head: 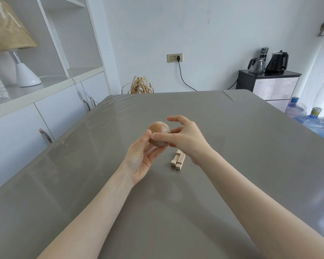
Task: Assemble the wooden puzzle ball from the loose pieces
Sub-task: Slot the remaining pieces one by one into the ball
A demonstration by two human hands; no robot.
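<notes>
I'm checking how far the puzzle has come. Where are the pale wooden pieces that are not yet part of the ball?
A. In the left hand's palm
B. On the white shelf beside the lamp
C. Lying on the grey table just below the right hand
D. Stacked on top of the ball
C: the pale wooden pieces lie together on the grey table, under the right hand, while both hands hold the wooden ball above it.
</notes>
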